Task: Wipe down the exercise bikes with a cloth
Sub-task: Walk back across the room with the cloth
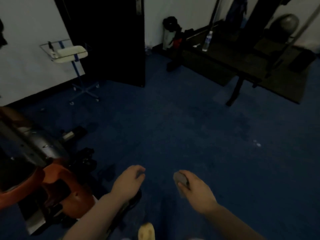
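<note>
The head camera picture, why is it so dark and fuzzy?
In the head view the room is dimly lit, so the blue floor and the black door lose detail; the right hand gripping a grey cloth and the left hand look soft; the wide lens bends the wall lines.

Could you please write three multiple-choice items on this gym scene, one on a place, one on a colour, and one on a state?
1. Where is the exercise bike relative to the person?
A. To their left
B. To their right
C. Against the far wall

2. What colour is the floor?
A. Grey
B. Blue
C. Green

3. What is the right hand doing?
A. Hanging loose
B. Pressing on the bike
C. Gripping a bunched grey cloth

Answers: 1 A, the orange and silver frame fills the lower left. 2 B, blue flooring spans the room. 3 C, the fingers curl round the cloth above bare floor.
</note>
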The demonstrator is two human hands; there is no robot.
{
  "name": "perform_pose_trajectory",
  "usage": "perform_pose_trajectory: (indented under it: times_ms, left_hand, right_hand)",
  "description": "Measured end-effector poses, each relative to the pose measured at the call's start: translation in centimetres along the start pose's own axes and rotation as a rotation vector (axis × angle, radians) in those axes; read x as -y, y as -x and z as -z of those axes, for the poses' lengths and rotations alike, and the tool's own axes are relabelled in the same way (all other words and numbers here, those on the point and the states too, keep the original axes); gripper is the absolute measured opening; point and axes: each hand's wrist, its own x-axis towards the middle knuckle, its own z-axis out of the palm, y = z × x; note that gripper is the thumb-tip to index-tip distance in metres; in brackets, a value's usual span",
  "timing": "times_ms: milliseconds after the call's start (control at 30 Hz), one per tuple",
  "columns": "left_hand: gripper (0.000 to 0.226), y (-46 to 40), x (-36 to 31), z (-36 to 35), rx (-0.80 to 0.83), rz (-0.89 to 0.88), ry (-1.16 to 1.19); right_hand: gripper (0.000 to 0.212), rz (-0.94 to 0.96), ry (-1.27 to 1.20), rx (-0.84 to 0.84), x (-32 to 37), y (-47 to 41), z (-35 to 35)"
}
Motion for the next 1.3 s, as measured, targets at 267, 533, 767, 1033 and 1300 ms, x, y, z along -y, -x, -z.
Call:
perform_pose_trajectory:
  times_ms: [267, 533, 767, 1033, 1300]
  left_hand:
    - [0.024, -8.8, -2.5, 2.2, -0.049, 0.12, 0.016]
    - [0.018, -17.1, -5.0, 5.5, -0.289, 0.292, 0.147]
    - [0.023, -19.7, -4.1, 7.5, -0.474, 0.465, 0.3]
    - [0.014, -23.3, 2.4, 16.8, -0.62, 0.607, 0.394]
    - [0.028, -28.3, 5.4, 30.3, -0.761, 0.572, 0.406]
  right_hand:
    - [0.038, 0.096, 0.031, 0.105, 0.8, -13.6, 5.1]
    - [0.044, 0.343, 0.165, 0.309, 3.6, -28.8, 9.3]
    - [0.033, 0.51, 0.224, 0.479, 10.5, -38.9, 7.7]
    - [0.04, 0.653, 0.288, 0.593, 22.3, -48.4, 3.0]
    - [0.04, 0.77, 0.263, 0.585, 35.2, -55.9, 0.4]
